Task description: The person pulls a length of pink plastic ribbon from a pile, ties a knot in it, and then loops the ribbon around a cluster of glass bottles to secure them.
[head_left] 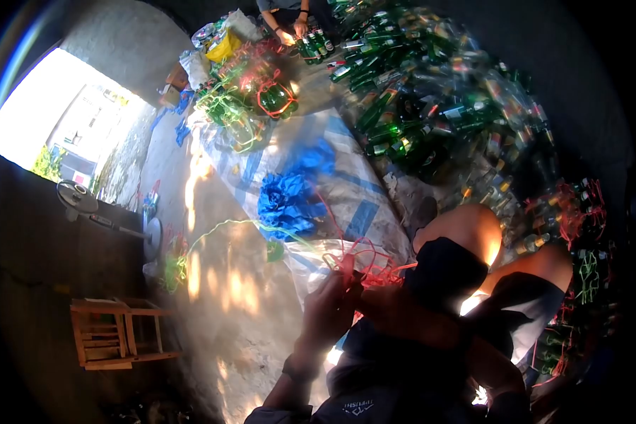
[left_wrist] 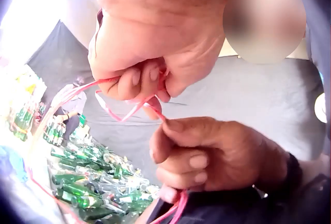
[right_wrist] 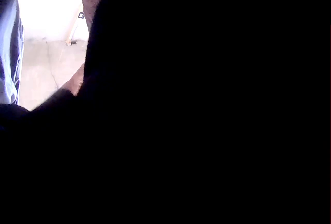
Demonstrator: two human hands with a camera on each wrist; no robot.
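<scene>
Both hands work on a pink-red plastic string (left_wrist: 124, 116) in front of the body. My left hand (left_wrist: 155, 42) curls its fingers round the string, and a loop of it hangs below the fingers in the left wrist view. Just beneath, my right hand (left_wrist: 217, 154) pinches the string between thumb and forefinger, with more strands under its curled lower fingers. In the head view the left hand (head_left: 326, 304) is close beside the right hand (head_left: 385, 304), and a red string bundle (head_left: 381, 268) lies just beyond them. The right wrist view is mostly black and hides its hand.
A heap of green bottles (head_left: 396, 120) fills the far right. Crumpled blue plastic (head_left: 286, 205) lies on a white-and-blue sheet (head_left: 360, 187). Another person's hands (head_left: 293, 34) are at bottles at the back. A wooden stool (head_left: 124, 332) and a fan (head_left: 78, 196) stand left.
</scene>
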